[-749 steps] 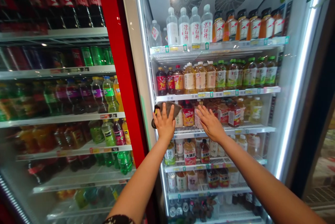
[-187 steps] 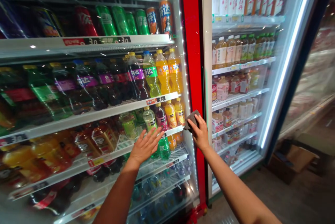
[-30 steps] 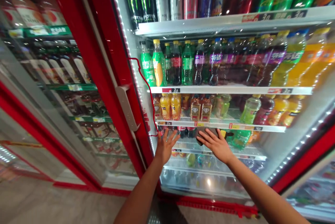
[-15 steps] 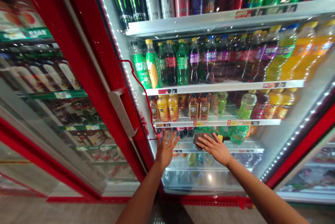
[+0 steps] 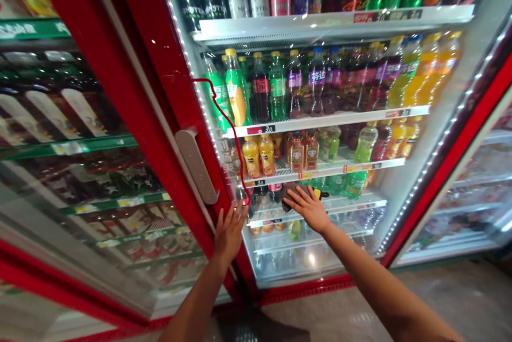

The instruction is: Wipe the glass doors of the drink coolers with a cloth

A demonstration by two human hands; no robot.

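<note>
Cloth (image 5: 288, 195) lies pressed against the fridge's glass door (image 5: 316, 259) under the flat, open right hand (image 5: 309, 208). The left hand (image 5: 229, 235) is open, fingers spread, just below the door handle (image 5: 196, 166).

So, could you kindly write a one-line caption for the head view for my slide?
Right hand presses a grey cloth to a red-framed drinks cooler's glass door, left hand open beside it.
</note>
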